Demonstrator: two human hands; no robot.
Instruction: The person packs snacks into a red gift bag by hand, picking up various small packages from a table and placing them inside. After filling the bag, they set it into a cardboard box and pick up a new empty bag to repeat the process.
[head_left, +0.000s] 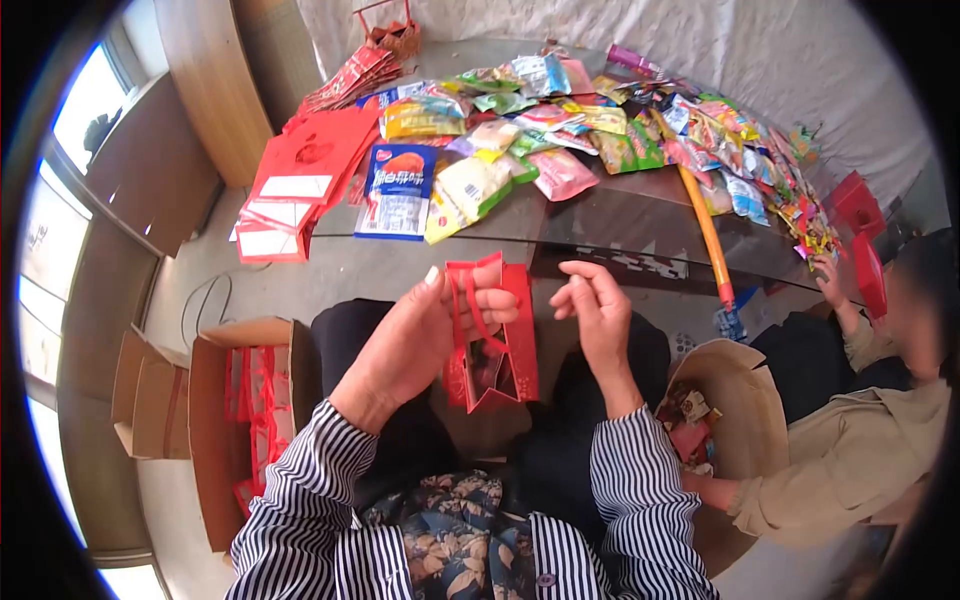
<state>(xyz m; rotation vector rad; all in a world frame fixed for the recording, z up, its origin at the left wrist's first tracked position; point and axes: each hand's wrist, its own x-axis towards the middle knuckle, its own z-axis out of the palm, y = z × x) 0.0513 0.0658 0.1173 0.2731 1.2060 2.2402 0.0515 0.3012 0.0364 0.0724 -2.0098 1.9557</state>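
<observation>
My left hand (420,335) grips a small red gift bag (495,350) by its top edge and red cord handles, holding it open over my lap. My right hand (597,315) hovers just right of the bag with fingers loosely curled and nothing in them. Inside the bag something dark shows, too small to tell what. Both my sleeves are black-and-white striped.
A glass table (620,215) ahead carries several colourful snack packets (560,120), a blue packet (398,190) and flat red bags (300,180). An open cardboard box (225,430) of red bags sits at left. Another person (860,440) at right reaches into a brown sack (735,420).
</observation>
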